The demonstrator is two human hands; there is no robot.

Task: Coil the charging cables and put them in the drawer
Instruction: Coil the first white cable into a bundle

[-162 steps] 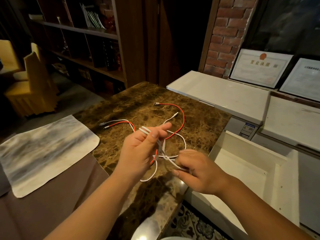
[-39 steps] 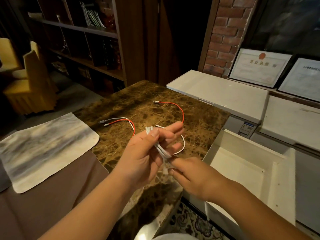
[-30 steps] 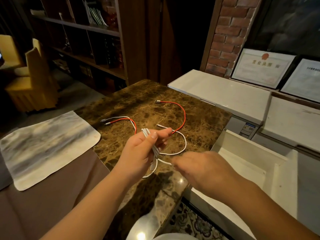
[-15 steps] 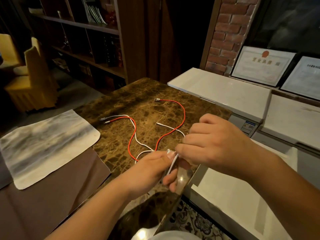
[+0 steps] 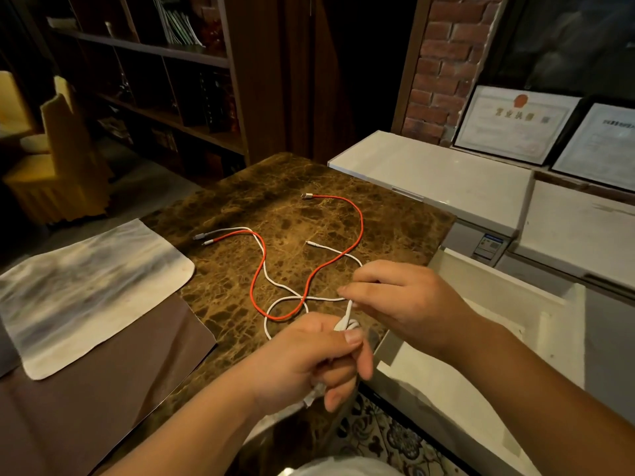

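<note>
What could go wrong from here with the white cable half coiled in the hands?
The white cable crosses the red cable on the marble table, so pulling more slack may drag the red one along. The left hand pinches a small bundle; the loops could slip as the right hand wraps.

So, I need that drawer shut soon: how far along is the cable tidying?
Nothing is stowed: the open drawer looks empty. In hand: the left hand grips a bunch of white cable while the right hand pinches its strand. Left: finishing it, coiling the red cable, then stowing both.
</note>
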